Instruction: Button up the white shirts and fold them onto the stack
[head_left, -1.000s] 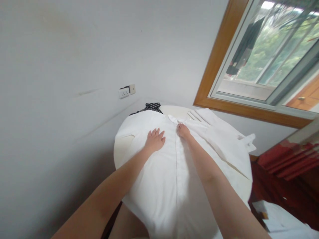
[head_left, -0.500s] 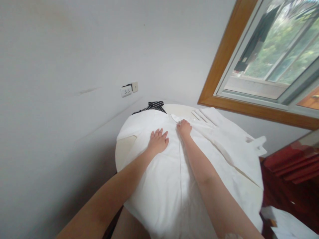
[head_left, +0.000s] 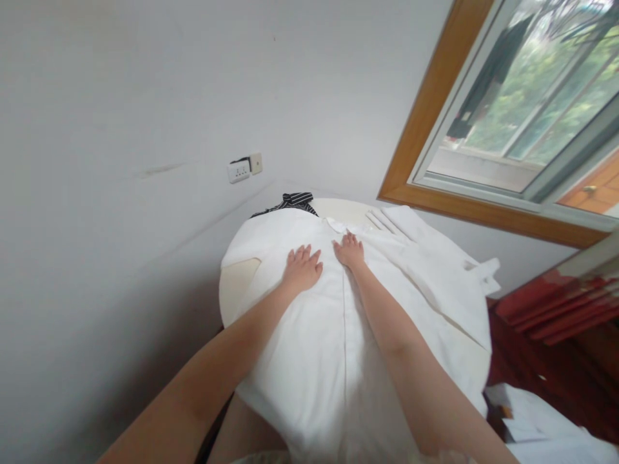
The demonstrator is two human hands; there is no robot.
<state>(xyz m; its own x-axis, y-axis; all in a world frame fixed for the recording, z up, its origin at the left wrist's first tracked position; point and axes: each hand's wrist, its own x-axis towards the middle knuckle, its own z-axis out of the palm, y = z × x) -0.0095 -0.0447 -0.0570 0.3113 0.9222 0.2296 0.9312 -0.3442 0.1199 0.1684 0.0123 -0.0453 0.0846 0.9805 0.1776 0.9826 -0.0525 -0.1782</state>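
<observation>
A white shirt (head_left: 309, 335) lies spread over a round cream-coloured table (head_left: 240, 281), its front seam running down the middle and its lower part hanging toward me. Flat on the shirt's left half rests my left hand (head_left: 303, 268), fingers spread, with nothing held. My right hand (head_left: 349, 250) lies on the cloth near the collar (head_left: 337, 225), just right of the seam, fingers fanned out over the fabric. One sleeve (head_left: 435, 277) stretches along the table's right side, and its cuff (head_left: 485, 274) sticks out past the edge.
A black striped cloth (head_left: 297, 202) lies at the table's back left. The wall with a socket (head_left: 238, 171) stands close behind. At the right is a wood-framed window (head_left: 401, 174); below it hangs a red curtain (head_left: 551, 309). White material (head_left: 541, 419) lies low at the right.
My right hand has opened from a more closed grip near the collar and lies flatter on the shirt. My left hand stays in place. The whole view has shifted slightly.
</observation>
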